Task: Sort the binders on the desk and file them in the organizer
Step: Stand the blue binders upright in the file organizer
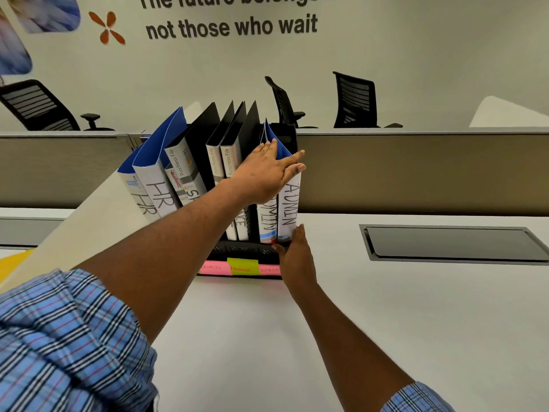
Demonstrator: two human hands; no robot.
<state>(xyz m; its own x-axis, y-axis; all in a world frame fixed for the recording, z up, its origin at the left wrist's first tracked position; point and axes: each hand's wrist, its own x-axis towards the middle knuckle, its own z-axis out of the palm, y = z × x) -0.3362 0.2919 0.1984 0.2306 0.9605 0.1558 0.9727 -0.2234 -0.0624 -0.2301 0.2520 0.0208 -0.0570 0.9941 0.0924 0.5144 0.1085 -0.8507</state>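
Left hand (267,173) has a loose, spread grip, fingers flat against the top of the ADMIN binder (289,203). Right hand (295,257) is open too, fingertips touching its bottom corner. The binder stands upright at the right end of the black organizer (246,251) on the worktop (326,322).

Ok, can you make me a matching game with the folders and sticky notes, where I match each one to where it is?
Things:
1. ADMIN folder
2. HR folder
3. green sticky note
4. left hand

Places:
A. leaning at the left end of the rack
B. on the front of the rack's base, between two pink notes
C. standing at the right end of the rack
D. laid flat across the tops of the right-end folders

Pairs: 1-C, 2-A, 3-B, 4-D
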